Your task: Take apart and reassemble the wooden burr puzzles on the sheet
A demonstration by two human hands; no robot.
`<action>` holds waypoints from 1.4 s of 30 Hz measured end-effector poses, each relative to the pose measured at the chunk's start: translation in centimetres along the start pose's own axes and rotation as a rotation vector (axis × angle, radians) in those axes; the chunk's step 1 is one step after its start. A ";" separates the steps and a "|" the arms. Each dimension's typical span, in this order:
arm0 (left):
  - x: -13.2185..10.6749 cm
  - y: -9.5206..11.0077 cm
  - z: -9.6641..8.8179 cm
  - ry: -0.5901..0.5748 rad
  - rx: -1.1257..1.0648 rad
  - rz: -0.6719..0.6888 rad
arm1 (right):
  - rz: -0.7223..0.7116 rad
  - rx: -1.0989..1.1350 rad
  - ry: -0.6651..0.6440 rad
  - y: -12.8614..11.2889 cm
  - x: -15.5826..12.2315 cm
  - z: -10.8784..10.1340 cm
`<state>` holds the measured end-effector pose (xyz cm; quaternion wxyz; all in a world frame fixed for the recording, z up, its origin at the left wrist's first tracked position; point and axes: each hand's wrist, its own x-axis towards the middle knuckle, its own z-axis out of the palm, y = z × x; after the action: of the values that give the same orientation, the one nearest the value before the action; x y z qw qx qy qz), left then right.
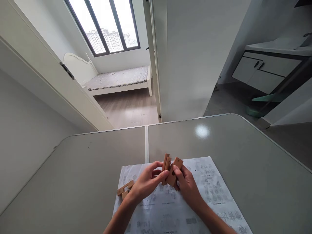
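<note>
L grip (146,182) tight round wood pcs (166,165), R grip (188,186) round flat blk (171,179) alongside.

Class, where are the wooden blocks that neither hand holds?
In the head view, the blocks lie low and left of centre, at the left edge of the sheet, just left of the left hand.

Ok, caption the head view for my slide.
Left hand and right hand hold wooden pieces above a printed sheet.

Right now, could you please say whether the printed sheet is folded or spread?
Spread: the printed sheet lies flat on the table, both far corners showing; its near edge is unseen.
</note>
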<state>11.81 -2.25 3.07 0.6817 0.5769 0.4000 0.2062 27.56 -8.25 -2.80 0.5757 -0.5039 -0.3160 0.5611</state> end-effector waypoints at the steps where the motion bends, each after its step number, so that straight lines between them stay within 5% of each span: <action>1: -0.1 -0.4 0.2 -0.014 -0.054 0.018 | 0.009 0.008 0.014 0.0 0.0 -0.1; 10: -0.3 -2.7 0.4 0.021 -0.303 0.020 | 0.025 0.083 -0.008 -0.2 0.0 -0.3; 17: -0.1 -2.6 0.7 0.083 -0.422 -0.007 | -0.013 0.059 -0.044 -0.4 0.1 -0.2; 26: 0.0 -2.5 2.5 0.249 -0.267 0.060 | -0.076 -0.114 -0.012 -0.5 -0.2 0.2; 31: -0.1 -2.6 2.6 0.215 -0.188 0.149 | -0.184 -0.264 -0.030 -0.3 -0.3 0.4; 42: -0.7 -3.8 1.6 0.140 -0.313 0.152 | -0.119 -0.181 -0.001 -1.3 -0.2 0.4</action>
<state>12.00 -4.72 -0.31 0.7160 0.4768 0.3647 0.3565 27.64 -8.14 -1.42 0.5598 -0.5340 -0.3950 0.4954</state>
